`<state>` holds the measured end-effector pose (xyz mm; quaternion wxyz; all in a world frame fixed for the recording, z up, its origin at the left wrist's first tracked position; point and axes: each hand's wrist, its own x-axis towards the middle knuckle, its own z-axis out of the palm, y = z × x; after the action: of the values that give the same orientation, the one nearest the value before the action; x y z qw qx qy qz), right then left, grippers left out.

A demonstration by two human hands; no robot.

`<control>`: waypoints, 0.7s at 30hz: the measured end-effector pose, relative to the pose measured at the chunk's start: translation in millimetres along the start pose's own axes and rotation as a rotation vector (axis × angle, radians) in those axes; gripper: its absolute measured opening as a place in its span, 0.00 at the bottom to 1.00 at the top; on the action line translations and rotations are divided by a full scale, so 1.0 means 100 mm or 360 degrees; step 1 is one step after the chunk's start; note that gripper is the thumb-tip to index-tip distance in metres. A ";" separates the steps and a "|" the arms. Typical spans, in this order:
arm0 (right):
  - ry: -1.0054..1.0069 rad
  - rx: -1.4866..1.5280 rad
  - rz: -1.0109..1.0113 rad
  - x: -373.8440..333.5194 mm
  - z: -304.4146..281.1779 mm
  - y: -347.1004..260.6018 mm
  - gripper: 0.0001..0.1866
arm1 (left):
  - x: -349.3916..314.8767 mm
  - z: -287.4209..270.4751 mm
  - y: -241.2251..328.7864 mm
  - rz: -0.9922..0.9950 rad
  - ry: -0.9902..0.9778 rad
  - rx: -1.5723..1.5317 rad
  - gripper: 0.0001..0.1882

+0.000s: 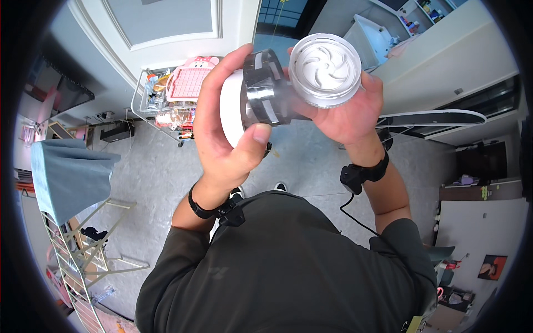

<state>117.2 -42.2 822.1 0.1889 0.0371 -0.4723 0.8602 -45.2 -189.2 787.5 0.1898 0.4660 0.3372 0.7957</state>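
In front of my chest, my left hand [219, 144] is wrapped round a clear, smoky cylindrical container [267, 89] with a wide white ring at its left end. It lies tilted on its side, its other end toward the right hand. My right hand [352, 119] grips a round white part [325, 69] with curved, swirl-shaped vanes on its face and a ridged rim. The face is turned up toward me. A blurred grey patch lies between the two pieces, and I cannot tell whether they touch there. Black straps with small devices circle both wrists.
A wire cart [145, 111] with a pink basket-like item [194, 77] and packets stands ahead left by a white door [166, 33]. At left, a blue cloth [72, 175] hangs over a drying rack [100, 261]. An ironing board [433, 119] stands at right, a white sink [369, 41] beyond.
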 end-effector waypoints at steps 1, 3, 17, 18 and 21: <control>0.0000 0.0019 -0.0001 0.00 0.00 0.00 0.48 | 0.00 0.02 0.01 -0.0035 0.0007 -0.0051 0.44; -0.0005 0.0038 -0.0006 0.00 -0.01 0.00 0.47 | 0.01 0.03 0.03 -0.0069 0.0010 -0.0104 0.44; 0.0085 -0.0050 -0.0090 -0.06 -0.04 -0.01 0.51 | -0.01 -0.04 -0.07 -0.0151 0.0006 -0.0030 0.45; 0.0109 -0.0084 -0.0070 -0.06 -0.01 -0.02 0.53 | -0.02 -0.05 -0.09 -0.0152 -0.0003 -0.0027 0.45; 0.0164 -0.0159 -0.0065 -0.09 -0.01 0.00 0.56 | -0.04 -0.03 -0.13 -0.0129 0.0024 -0.0223 0.49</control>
<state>125.4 -44.2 819.4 0.2322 -0.0071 -0.5035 0.8322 -45.8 -183.2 774.7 0.2515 0.4313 0.3009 0.8125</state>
